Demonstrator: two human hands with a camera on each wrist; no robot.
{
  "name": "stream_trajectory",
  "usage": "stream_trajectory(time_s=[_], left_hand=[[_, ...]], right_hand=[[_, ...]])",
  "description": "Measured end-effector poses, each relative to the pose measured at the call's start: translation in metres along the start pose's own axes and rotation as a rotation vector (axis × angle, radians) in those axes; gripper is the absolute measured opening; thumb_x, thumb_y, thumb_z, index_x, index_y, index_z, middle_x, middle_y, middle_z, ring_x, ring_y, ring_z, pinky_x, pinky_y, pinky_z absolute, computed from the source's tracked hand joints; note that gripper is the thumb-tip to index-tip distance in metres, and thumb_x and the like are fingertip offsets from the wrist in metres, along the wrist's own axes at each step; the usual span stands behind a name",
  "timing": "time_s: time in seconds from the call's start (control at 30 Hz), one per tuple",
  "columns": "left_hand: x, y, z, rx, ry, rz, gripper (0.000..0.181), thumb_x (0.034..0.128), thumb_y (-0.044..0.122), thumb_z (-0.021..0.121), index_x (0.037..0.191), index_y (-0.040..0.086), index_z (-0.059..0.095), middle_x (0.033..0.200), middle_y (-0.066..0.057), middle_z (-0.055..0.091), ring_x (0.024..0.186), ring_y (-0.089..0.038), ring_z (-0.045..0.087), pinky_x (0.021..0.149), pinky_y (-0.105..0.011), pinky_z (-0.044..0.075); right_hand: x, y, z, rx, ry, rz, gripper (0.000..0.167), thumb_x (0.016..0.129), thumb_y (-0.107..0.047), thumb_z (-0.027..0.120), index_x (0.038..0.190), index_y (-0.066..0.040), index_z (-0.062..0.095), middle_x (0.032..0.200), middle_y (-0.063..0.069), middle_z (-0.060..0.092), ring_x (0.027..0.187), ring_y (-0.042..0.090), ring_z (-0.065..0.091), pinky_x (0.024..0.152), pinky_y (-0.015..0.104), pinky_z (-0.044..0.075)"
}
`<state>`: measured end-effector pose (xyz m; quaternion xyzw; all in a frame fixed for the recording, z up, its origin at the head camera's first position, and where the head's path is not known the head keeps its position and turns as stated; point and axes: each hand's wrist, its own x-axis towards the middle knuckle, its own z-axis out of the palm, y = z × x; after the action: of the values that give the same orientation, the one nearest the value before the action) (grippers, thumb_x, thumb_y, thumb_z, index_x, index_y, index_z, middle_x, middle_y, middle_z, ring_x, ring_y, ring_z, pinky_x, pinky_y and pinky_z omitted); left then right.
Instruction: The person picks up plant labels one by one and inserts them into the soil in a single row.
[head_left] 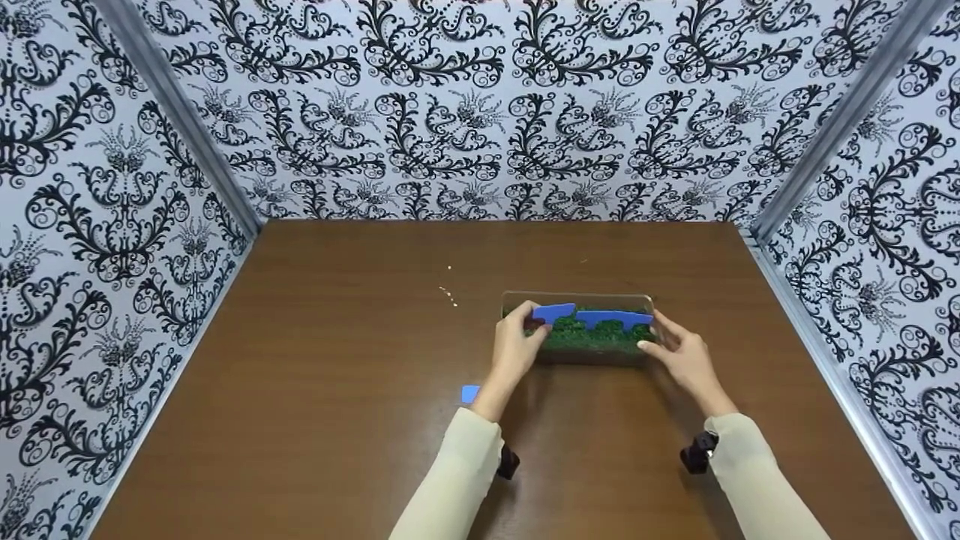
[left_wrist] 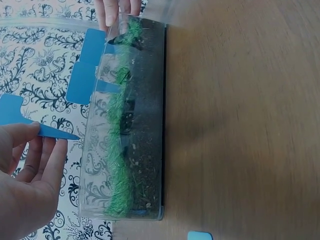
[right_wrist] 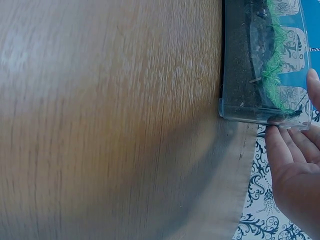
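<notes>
A long clear plastic planter box holds dark soil with a strip of green grass on top. My left hand pinches a blue plant label between thumb and fingers. Its pointed tip is beside the box's upper edge; whether they touch I cannot tell. Blue plant labels stand in the soil toward the box's right end, their wide heads above the rim. With thumb at the front and fingers against the end wall, my right hand grips the right end of the box.
Another blue piece lies on the brown table, partly hidden by my left wrist. Small white specks are on the wood left of the box. Patterned walls with metal corner posts enclose the table at the back and sides.
</notes>
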<state>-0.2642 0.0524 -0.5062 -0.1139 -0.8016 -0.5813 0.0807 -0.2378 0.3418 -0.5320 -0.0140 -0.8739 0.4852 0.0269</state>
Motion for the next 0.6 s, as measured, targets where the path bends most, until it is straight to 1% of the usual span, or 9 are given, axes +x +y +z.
stream_trajectory(time_s=[0.07, 0.13, 0.23, 0.27, 0.37, 0.43, 0.5, 0.57, 0.6], left_hand=[[0.0008, -0.001, 0.0011, 0.007, 0.007, 0.006, 0.011, 0.0863, 0.002, 0.072, 0.096, 0.005, 0.069, 0.095, -0.01, 0.075, 0.088, -0.018, 0.072, 0.079, -0.031, 0.057], [0.0017, -0.0014, 0.0024, 0.016, 0.013, 0.013, 0.011, 0.0857, 0.002, 0.072, 0.096, 0.005, 0.069, 0.094, -0.01, 0.075, 0.086, -0.017, 0.072, 0.079, -0.035, 0.058], [0.0032, -0.002, 0.0041, 0.027, 0.02, 0.022, 0.011, 0.0854, 0.002, 0.072, 0.095, 0.005, 0.069, 0.094, -0.01, 0.076, 0.085, -0.016, 0.072, 0.078, -0.034, 0.057], [0.0037, -0.0021, 0.0047, 0.029, 0.02, 0.026, 0.011, 0.0854, 0.002, 0.072, 0.095, 0.005, 0.069, 0.094, -0.01, 0.076, 0.085, -0.017, 0.072, 0.078, -0.033, 0.057], [0.0052, -0.0028, 0.0063, 0.036, 0.009, 0.038, 0.01, 0.0864, 0.003, 0.071, 0.096, 0.005, 0.069, 0.093, -0.01, 0.076, 0.085, -0.017, 0.072, 0.076, -0.027, 0.055], [0.006, -0.0035, 0.0071, 0.043, -0.001, 0.043, 0.01, 0.087, 0.003, 0.07, 0.096, 0.005, 0.069, 0.093, -0.009, 0.076, 0.086, -0.018, 0.072, 0.076, -0.026, 0.055], [0.0067, -0.0043, 0.0079, 0.048, -0.014, 0.043, 0.01, 0.0879, 0.004, 0.069, 0.098, 0.006, 0.069, 0.094, -0.009, 0.076, 0.087, -0.017, 0.072, 0.077, -0.026, 0.056], [0.0071, -0.0052, 0.0085, 0.051, -0.024, 0.037, 0.01, 0.0887, 0.004, 0.069, 0.099, 0.006, 0.069, 0.095, -0.009, 0.076, 0.088, -0.017, 0.072, 0.077, -0.026, 0.056], [0.0075, -0.0056, 0.0089, 0.049, -0.027, 0.033, 0.01, 0.0889, 0.004, 0.069, 0.099, 0.006, 0.069, 0.096, -0.009, 0.076, 0.088, -0.018, 0.072, 0.078, -0.026, 0.056]], right_hand=[[-0.001, -0.0003, -0.0004, -0.031, -0.004, 0.004, 0.069, 0.095, -0.027, 0.069, 0.152, -0.006, 0.037, 0.147, 0.023, 0.048, 0.135, 0.035, 0.05, 0.094, 0.008, 0.046], [-0.0019, -0.0007, -0.0005, -0.06, -0.008, 0.006, 0.069, 0.095, -0.029, 0.068, 0.153, -0.008, 0.037, 0.147, 0.022, 0.049, 0.135, 0.034, 0.052, 0.1, 0.02, 0.049], [-0.0022, -0.0006, -0.0002, -0.086, -0.006, 0.009, 0.07, 0.095, -0.032, 0.068, 0.153, -0.011, 0.037, 0.146, 0.021, 0.051, 0.133, 0.034, 0.053, 0.104, 0.037, 0.048], [-0.0021, -0.0005, 0.0, -0.089, -0.006, 0.003, 0.07, 0.095, -0.032, 0.068, 0.153, -0.01, 0.037, 0.145, 0.022, 0.051, 0.133, 0.035, 0.053, 0.104, 0.039, 0.048], [-0.0013, -0.0001, 0.0002, -0.08, -0.002, 0.005, 0.07, 0.094, -0.031, 0.069, 0.153, -0.01, 0.037, 0.146, 0.022, 0.051, 0.133, 0.035, 0.053, 0.1, 0.023, 0.05], [-0.001, 0.0, 0.0001, -0.078, -0.002, 0.007, 0.069, 0.095, -0.031, 0.069, 0.153, -0.01, 0.038, 0.146, 0.022, 0.05, 0.134, 0.035, 0.053, 0.096, 0.014, 0.048], [-0.0013, -0.0005, -0.0001, -0.072, 0.0, 0.013, 0.069, 0.094, -0.031, 0.069, 0.153, -0.01, 0.038, 0.146, 0.022, 0.051, 0.134, 0.035, 0.052, 0.096, 0.013, 0.047], [-0.0016, -0.0009, -0.0001, -0.074, 0.002, 0.011, 0.069, 0.095, -0.03, 0.069, 0.153, -0.01, 0.038, 0.145, 0.022, 0.051, 0.134, 0.036, 0.052, 0.099, 0.019, 0.049], [-0.0019, -0.0012, 0.0, -0.074, 0.003, 0.011, 0.069, 0.095, -0.03, 0.069, 0.153, -0.01, 0.038, 0.145, 0.022, 0.051, 0.134, 0.036, 0.052, 0.099, 0.019, 0.049]])
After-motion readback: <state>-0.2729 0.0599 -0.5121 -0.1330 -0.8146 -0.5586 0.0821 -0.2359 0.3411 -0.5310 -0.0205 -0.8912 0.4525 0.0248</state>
